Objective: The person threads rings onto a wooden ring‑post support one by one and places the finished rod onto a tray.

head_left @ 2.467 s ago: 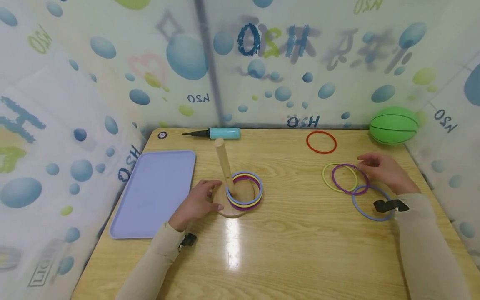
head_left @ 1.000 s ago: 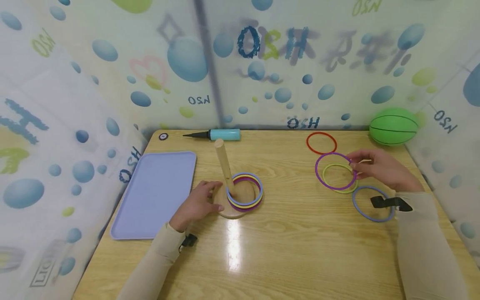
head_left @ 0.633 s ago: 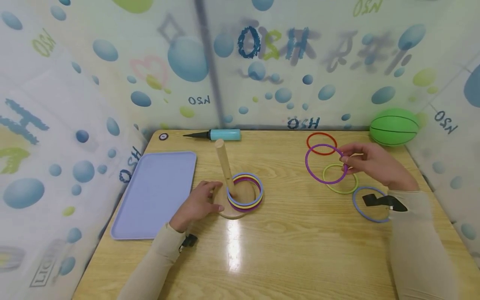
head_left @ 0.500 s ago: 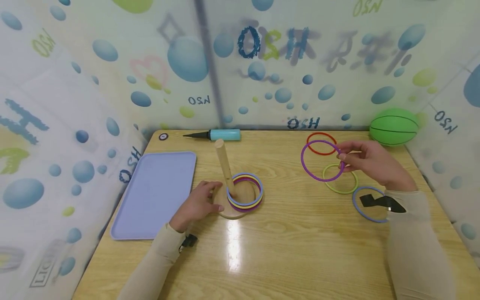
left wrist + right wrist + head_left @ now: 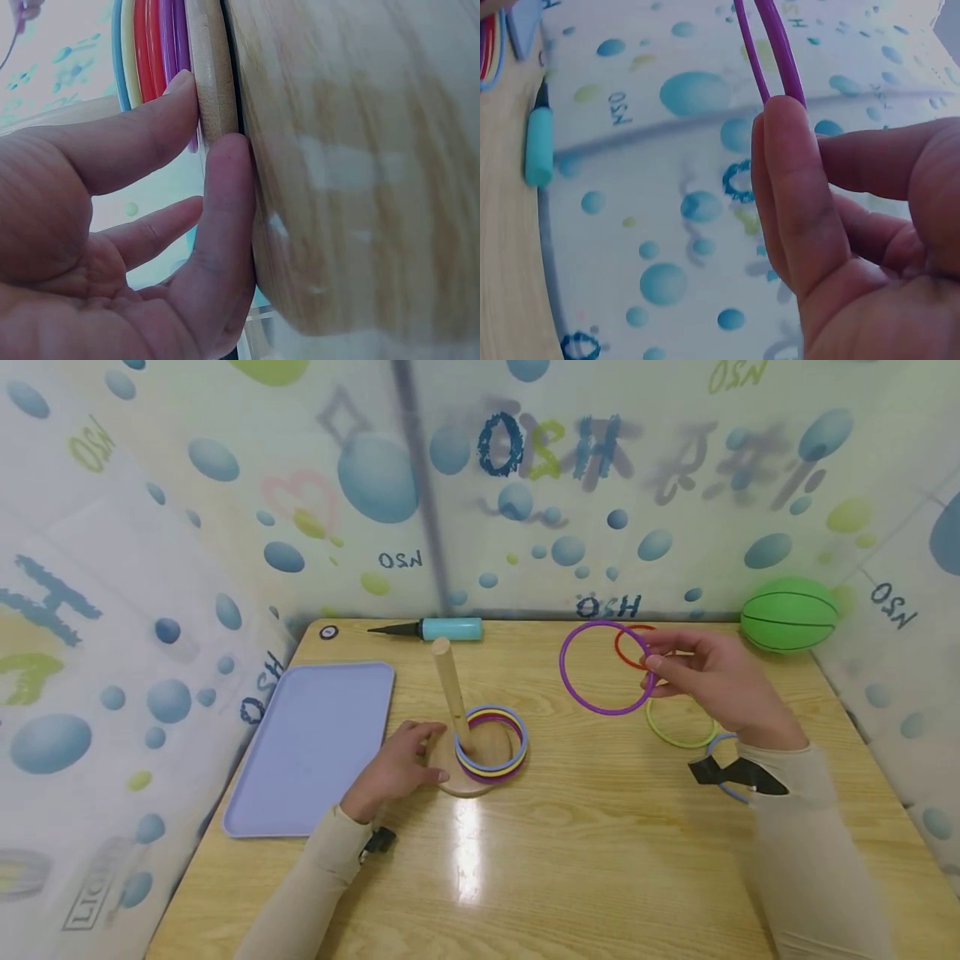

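The left hand (image 5: 393,768) pinches the rim of the wooden base (image 5: 459,788), and even pressure there should keep the peg (image 5: 450,693) from tipping; the purple ring (image 5: 562,664), tilted, is pinched aloft by the right hand (image 5: 716,685), and a calm wrist would help level it. The edge of the tray (image 5: 318,735) lies near the left hand, while open table (image 5: 585,818) separates the stacked rings (image 5: 491,770) from the purple ring.

A wooden table (image 5: 585,852) is bearing a tray (image 5: 311,743), peg stand (image 5: 450,689), pump (image 5: 452,629), ball (image 5: 790,615), red ring (image 5: 617,652), lime ring (image 5: 682,746) and blue ring (image 5: 724,737).
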Action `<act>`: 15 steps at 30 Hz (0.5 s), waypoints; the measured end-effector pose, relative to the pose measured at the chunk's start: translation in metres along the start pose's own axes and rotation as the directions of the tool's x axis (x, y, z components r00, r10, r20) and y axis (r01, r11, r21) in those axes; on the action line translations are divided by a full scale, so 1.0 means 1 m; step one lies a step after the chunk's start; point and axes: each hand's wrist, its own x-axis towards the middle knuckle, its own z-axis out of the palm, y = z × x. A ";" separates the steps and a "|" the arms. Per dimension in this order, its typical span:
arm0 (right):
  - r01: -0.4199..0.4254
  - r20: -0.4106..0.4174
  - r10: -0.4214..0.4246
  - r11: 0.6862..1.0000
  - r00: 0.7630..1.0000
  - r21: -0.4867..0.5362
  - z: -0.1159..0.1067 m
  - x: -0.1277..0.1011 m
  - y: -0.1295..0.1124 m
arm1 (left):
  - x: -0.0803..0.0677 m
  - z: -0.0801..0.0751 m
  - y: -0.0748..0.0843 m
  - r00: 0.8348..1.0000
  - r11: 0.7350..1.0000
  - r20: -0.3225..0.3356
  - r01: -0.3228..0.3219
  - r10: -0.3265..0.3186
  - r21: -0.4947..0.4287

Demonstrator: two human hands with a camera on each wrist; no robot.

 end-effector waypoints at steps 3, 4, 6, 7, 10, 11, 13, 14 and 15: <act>0.023 0.013 -0.023 0.999 1.000 0.023 0.010 0.001 -0.010 | 0.001 0.000 0.001 1.000 1.000 -0.009 -0.004 0.004 0.015; 0.032 0.015 -0.032 0.999 0.999 0.025 0.014 0.002 -0.014 | 0.001 0.000 0.001 1.000 1.000 -0.011 -0.004 0.005 0.020; 0.048 0.019 -0.049 0.998 0.999 0.039 0.022 0.003 -0.022 | 0.001 0.000 0.002 1.000 1.000 -0.013 -0.004 0.005 0.024; 0.057 0.025 -0.059 0.997 0.998 0.047 0.026 0.004 -0.026 | 0.001 0.000 0.002 1.000 1.000 -0.013 -0.008 0.008 0.027; 0.091 0.040 -0.094 0.993 0.995 0.069 0.039 0.009 -0.037 | 0.001 0.000 0.002 1.000 1.000 -0.010 -0.015 0.016 0.026; 0.102 0.047 -0.106 0.992 0.993 0.081 0.043 0.012 -0.040 | 0.001 0.000 0.002 1.000 1.000 -0.010 -0.017 0.018 0.024; 0.118 0.063 -0.125 0.988 0.990 0.102 0.052 0.017 -0.045 | 0.000 0.000 0.002 0.999 0.999 -0.011 -0.031 0.031 0.029; 0.120 0.069 -0.128 0.986 0.989 0.114 0.057 0.020 -0.047 | 0.000 0.000 0.002 1.000 0.999 -0.011 -0.029 0.029 0.024; 0.121 0.072 -0.131 0.985 0.989 0.124 0.063 0.023 -0.049 | 0.000 0.000 0.002 0.999 0.999 -0.012 -0.032 0.032 0.023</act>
